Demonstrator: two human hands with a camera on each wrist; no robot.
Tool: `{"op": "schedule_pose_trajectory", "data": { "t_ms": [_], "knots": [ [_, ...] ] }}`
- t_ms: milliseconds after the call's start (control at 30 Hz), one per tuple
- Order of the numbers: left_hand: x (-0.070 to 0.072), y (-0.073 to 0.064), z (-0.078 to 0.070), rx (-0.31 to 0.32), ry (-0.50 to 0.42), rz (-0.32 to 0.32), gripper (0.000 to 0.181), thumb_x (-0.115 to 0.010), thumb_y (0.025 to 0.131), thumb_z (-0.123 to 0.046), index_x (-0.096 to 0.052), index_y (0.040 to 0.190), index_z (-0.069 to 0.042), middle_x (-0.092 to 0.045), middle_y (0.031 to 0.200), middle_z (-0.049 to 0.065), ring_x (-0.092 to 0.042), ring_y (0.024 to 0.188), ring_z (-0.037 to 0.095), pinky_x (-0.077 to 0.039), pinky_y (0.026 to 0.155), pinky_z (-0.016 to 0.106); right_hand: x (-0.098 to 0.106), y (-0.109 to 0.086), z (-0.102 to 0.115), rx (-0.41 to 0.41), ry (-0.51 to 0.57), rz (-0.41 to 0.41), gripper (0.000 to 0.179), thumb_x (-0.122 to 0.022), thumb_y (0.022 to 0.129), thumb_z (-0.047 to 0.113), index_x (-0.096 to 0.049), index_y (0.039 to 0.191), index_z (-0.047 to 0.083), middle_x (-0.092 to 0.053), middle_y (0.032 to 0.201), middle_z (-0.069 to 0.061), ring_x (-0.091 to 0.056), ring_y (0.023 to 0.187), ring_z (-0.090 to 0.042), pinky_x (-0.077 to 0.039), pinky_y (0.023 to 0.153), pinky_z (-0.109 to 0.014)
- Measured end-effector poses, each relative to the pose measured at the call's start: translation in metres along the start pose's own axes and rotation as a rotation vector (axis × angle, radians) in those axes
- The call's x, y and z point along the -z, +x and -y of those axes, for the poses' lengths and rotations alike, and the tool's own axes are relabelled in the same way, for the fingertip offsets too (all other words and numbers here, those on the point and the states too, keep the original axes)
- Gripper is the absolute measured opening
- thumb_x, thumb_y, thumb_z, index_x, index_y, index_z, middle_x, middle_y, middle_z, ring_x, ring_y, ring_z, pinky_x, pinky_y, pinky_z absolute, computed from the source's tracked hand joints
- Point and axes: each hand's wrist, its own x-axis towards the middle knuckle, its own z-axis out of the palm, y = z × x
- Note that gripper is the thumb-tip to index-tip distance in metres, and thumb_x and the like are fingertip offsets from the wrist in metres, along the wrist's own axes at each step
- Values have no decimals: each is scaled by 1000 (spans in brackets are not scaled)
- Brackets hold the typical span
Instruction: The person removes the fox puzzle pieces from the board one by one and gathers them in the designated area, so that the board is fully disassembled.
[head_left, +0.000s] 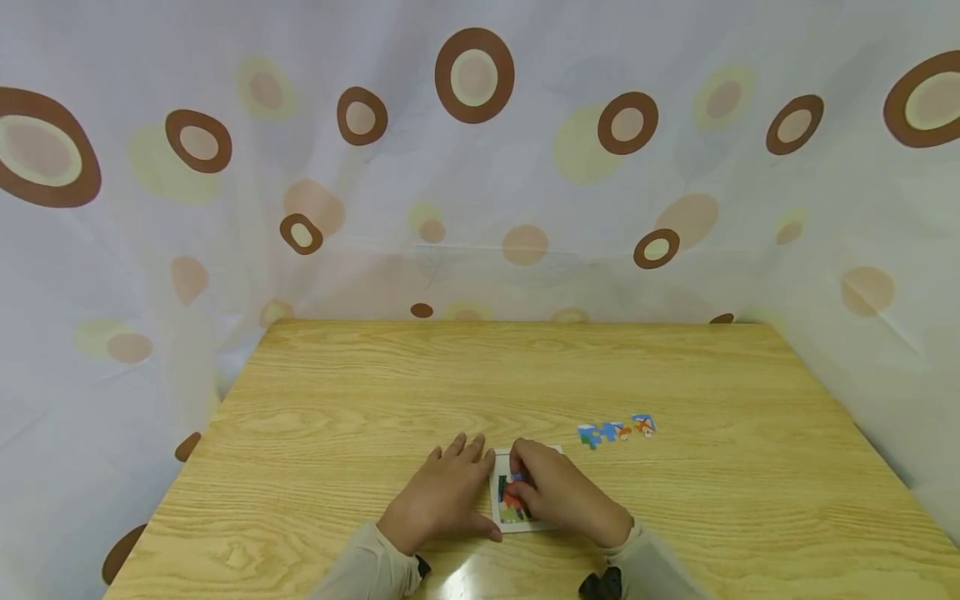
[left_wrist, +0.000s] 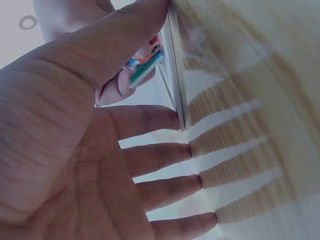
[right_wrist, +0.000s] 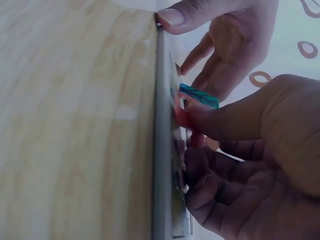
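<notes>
Right hand (head_left: 564,492) pinches a puzzle piece (right_wrist: 204,97), frame (head_left: 517,528) beneath those fingers; left hand (head_left: 442,498), fingers spread, touches the frame's edge!

Two forearms (head_left: 367,571) in pale sleeves (head_left: 656,571) enter from the bottom edge of the head view and angle inward, the bare hands meeting near lower centre. The left hand (head_left: 441,496) lies palm down, fingers spread and pointing toward the top of the frame, thumb stretched out to the right. The right hand (head_left: 562,492) slants in from the lower right, its fingers bent and pinching with the thumb. In the left wrist view, the left palm fills the lower left, four straight, separated fingers reaching rightward. In the right wrist view, the right thumb points left near the centre, curled fingers below it.
</notes>
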Motion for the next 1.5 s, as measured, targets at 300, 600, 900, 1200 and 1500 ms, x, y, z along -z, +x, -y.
{"op": "schedule_pose_trajectory", "data": {
  "t_ms": [300,600,900,1200,1500],
  "knots": [
    [-2,1,0,2,1,10,105,-85,73,-63,-50,153,-4,-39,161,20,-37,147,43,-41,110,63,7,-1,-5,19,127,68,18,-68,98,1,-53,94,10,-52,77,8,-45,64,-2,-39,57,-22],
    [-1,2,0,-4,-14,7,105,-85,74,-64,-49,153,-4,-40,161,20,-37,147,43,-41,109,64,31,-6,-18,-35,268,164,12,-65,101,7,-54,96,6,-59,80,1,-52,67,-8,-42,61,-23],
    [-2,1,1,5,-30,22,106,-84,74,-64,-48,154,-4,-37,162,19,-34,149,42,-39,111,63,61,-14,-36,-33,202,77,12,-65,100,2,-54,95,5,-58,81,-2,-52,69,-11,-44,60,-25],
    [0,1,0,8,-34,25,106,-84,75,-63,-47,155,-5,-36,163,18,-33,150,42,-37,112,63,90,-28,-55,-124,157,-9,12,-61,98,-9,-54,100,1,-59,86,-7,-54,73,-15,-48,61,-26],
    [-1,0,0,8,-37,21,108,-84,74,-64,-46,155,-4,-36,163,19,-33,150,42,-37,113,63,98,-37,-67,-148,96,28,14,-64,90,-12,-58,92,1,-62,83,-4,-57,73,-15,-48,63,-26]
  ]
}}
